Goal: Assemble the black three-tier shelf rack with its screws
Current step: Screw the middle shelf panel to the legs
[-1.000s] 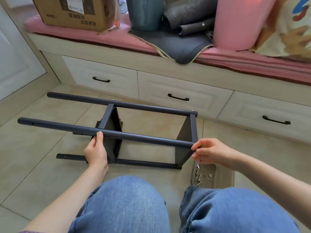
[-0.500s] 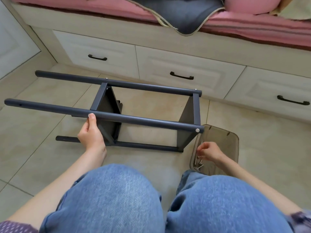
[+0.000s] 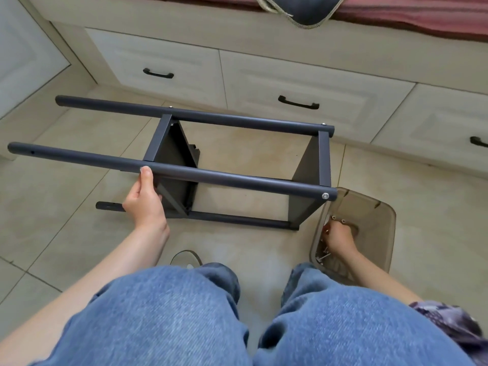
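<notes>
Rack (image 3: 237, 165): on its side on the floor (image 3: 79, 233), poles running left to right, two shelves fitted at middle and right end. Left hand (image 3: 144, 202) grips the near upper pole (image 3: 105, 159), thumb on top. Tray (image 3: 377, 233) beside the rack's right end holds loose screws (image 3: 322, 252); right hand (image 3: 339, 237) inside, fingers curled among them, hold cannot be told.

Beige tiled floor (image 3: 79, 228), cream drawers (image 3: 290, 83)
</notes>
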Available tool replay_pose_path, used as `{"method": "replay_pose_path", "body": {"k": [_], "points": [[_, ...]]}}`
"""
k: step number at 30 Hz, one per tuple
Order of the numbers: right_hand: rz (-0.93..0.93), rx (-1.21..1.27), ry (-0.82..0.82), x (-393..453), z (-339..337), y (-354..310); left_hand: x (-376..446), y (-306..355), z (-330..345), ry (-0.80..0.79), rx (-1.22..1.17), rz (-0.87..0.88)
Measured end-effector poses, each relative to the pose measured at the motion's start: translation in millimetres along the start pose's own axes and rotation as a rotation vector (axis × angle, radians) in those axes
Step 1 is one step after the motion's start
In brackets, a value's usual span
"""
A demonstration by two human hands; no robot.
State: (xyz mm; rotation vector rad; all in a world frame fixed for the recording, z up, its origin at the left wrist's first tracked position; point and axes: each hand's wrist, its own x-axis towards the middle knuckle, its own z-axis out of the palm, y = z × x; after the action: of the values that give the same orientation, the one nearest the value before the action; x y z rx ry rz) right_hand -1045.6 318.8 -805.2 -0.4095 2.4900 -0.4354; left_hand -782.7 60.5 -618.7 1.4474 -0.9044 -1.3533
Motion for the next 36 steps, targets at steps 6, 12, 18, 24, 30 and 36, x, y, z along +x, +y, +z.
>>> {"method": "replay_pose_path", "body": {"k": [6, 12, 18, 24, 30, 36], "points": [[-0.014, -0.063, 0.002, 0, 3, -4, 1, -1, 2, 0.017, -0.014, 0.01], [0.044, -0.112, 0.038, 5, 6, -8, 6, -4, 1, 0.024, -0.003, 0.013], [0.042, -0.149, 0.022, 5, 7, -8, 11, -8, -1, 0.014, -0.003, 0.022], [0.008, 0.087, 0.07, -10, -9, -2, 12, -9, -2, 0.0, -0.006, 0.014], [-0.067, 0.332, 0.176, -54, -64, -23, 15, -4, -7, -0.053, -0.009, -0.032], [-0.284, 0.493, 0.19, -106, -144, -71, 21, -4, -15, -0.141, -0.015, -0.056]]}}
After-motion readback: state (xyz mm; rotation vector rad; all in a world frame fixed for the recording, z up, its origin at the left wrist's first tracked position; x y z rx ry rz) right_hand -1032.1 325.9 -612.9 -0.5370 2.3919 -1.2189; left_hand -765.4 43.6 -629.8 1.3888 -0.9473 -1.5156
